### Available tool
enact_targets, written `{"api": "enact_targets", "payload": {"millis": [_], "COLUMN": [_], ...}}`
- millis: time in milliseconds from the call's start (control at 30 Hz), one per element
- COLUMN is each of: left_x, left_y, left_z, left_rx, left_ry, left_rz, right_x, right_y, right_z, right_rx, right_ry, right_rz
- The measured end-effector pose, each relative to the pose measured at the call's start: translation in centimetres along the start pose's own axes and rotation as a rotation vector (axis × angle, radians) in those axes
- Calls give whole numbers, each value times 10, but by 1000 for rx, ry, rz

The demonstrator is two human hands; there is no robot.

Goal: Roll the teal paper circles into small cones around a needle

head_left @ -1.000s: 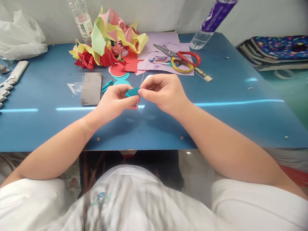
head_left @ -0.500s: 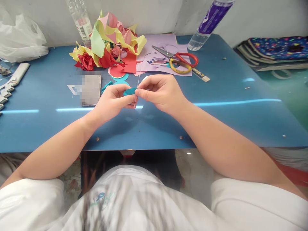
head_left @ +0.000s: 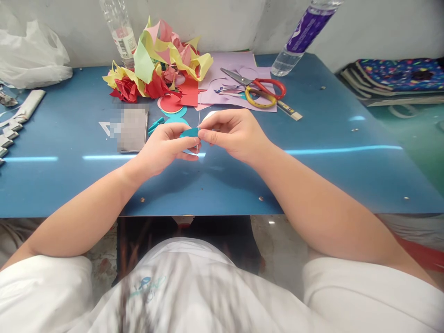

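Observation:
A small piece of teal paper (head_left: pixel 189 132) is pinched between the thumb and fingers of my left hand (head_left: pixel 169 145). My right hand (head_left: pixel 237 136) grips the same paper at its right edge with thumb and forefinger, so both hands meet over the table. A thin white strand or stick (head_left: pixel 197 149) runs upright past the paper at my fingertips; how it is held cannot be made out. Just beyond my left hand lie blue paper circles (head_left: pixel 176 121) and a red paper circle (head_left: pixel 170 103). A teal pen-like item (head_left: pixel 156 125) rests beside them.
Scissors (head_left: pixel 258 88) lie on purple paper (head_left: pixel 232 62). Crumpled coloured scraps (head_left: pixel 159 60) sit at the back, near a clear bottle (head_left: pixel 123 39). A purple-labelled bottle (head_left: pixel 298 39) stands at the right. At left are a grey box-like object (head_left: pixel 138 129) and a plastic bag (head_left: pixel 31 55).
Both hands keep their pinch on the teal paper and have shifted only slightly. The whole view has moved a little.

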State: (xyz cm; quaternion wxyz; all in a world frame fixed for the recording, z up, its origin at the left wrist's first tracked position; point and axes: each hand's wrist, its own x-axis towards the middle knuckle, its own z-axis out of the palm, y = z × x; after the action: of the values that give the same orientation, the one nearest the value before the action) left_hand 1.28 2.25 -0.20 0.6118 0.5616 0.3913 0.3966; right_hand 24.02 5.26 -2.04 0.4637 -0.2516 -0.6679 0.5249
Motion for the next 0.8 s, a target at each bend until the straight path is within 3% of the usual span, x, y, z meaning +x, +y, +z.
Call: {"api": "enact_targets", "payload": {"millis": [800], "left_x": [2], "left_y": [-1], "left_z": [-2], "left_rx": [-15], "left_ry": [-14], "left_rz": [-36], "right_x": [-2], "right_y": [-2], "right_z": [6], "right_rx": [-106], "right_ry": [32], "right_rz": [86]}}
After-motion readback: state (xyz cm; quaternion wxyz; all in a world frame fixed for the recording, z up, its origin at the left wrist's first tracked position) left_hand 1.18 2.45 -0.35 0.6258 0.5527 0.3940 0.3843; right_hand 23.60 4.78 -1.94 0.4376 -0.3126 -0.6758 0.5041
